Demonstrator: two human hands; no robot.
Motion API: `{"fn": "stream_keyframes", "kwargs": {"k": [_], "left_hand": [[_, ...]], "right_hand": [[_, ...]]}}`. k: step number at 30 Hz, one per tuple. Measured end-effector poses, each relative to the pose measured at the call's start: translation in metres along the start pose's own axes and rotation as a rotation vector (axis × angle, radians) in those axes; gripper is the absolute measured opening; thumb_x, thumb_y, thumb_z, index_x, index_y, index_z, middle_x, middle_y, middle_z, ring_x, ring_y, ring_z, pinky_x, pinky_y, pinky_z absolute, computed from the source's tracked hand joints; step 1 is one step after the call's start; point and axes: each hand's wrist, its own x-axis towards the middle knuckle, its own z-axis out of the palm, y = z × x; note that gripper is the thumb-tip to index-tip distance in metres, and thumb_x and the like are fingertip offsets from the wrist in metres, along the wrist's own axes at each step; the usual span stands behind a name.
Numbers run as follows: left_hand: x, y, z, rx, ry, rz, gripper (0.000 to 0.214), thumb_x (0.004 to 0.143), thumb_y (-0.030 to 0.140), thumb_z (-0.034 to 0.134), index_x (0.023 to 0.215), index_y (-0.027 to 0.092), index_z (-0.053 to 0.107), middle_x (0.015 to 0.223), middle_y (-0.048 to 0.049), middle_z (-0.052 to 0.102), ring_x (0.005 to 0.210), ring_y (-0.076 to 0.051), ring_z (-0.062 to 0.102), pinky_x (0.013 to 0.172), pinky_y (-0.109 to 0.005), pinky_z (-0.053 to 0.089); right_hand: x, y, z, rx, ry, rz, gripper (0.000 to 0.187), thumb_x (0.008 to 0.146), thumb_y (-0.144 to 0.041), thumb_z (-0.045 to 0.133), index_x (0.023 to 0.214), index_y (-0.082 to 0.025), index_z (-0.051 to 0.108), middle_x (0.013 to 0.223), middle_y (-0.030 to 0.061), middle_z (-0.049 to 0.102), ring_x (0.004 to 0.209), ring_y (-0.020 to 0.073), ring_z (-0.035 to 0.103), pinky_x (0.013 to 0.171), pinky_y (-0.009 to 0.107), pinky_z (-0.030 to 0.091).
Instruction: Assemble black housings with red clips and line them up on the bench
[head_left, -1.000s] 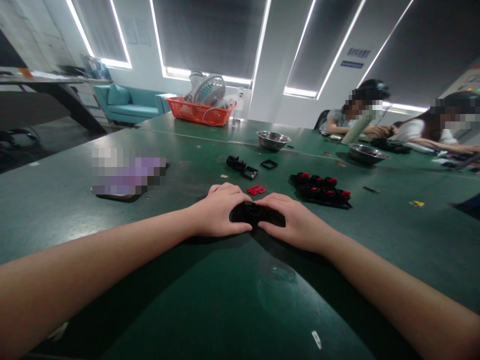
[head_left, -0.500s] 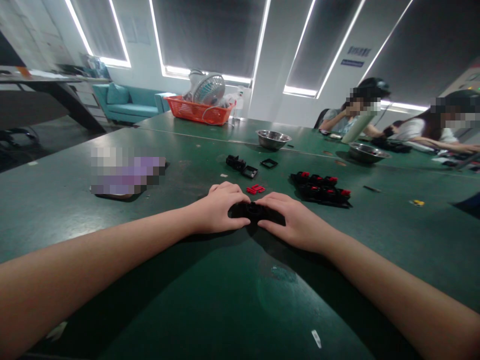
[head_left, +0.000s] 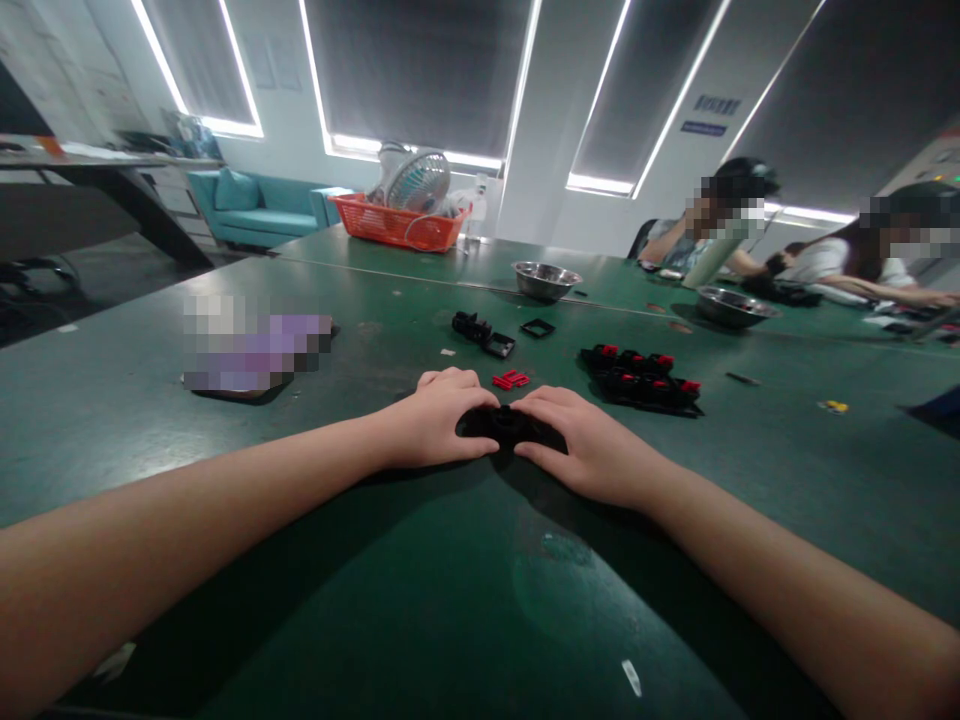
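Both my hands rest on the green table [head_left: 450, 600] and close around a small black plastic part [head_left: 504, 424] between them. My left hand [head_left: 439, 420] grips its left side with curled fingers. My right hand [head_left: 581, 440] grips its right side. Most of the part is hidden by my fingers. Just beyond my hands lie a few small red pieces [head_left: 511, 379]. To the right of those sits a row of black parts with red buttons [head_left: 637, 377].
More black parts [head_left: 484, 334] and a black frame [head_left: 538, 327] lie farther back. Two steel bowls [head_left: 546, 280] [head_left: 733, 305] stand behind. An orange basket with a fan [head_left: 401, 215] is at the far end. Two people sit at the far right. A blurred item [head_left: 251, 345] lies left.
My hands have barely shifted on the black part; nothing else has visibly changed.
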Motion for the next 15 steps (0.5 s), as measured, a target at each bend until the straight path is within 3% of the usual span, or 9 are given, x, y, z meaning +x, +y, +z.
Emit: {"fn": "stream_keyframes", "kwargs": {"k": [15], "left_hand": [[0.0002, -0.0017, 0.0007, -0.003, -0.006, 0.009, 0.040, 0.084, 0.040, 0.063, 0.119, 0.019, 0.060, 0.110, -0.0098, 0.058, 0.110, -0.029, 0.052, 0.097, -0.046, 0.036]], "right_hand": [[-0.0001, 0.0005, -0.0002, 0.007, 0.006, 0.001, 0.032, 0.086, -0.026, 0.061, 0.116, -0.014, 0.063, 0.111, 0.0155, 0.067, 0.109, 0.0289, 0.059, 0.093, 0.047, 0.049]]}}
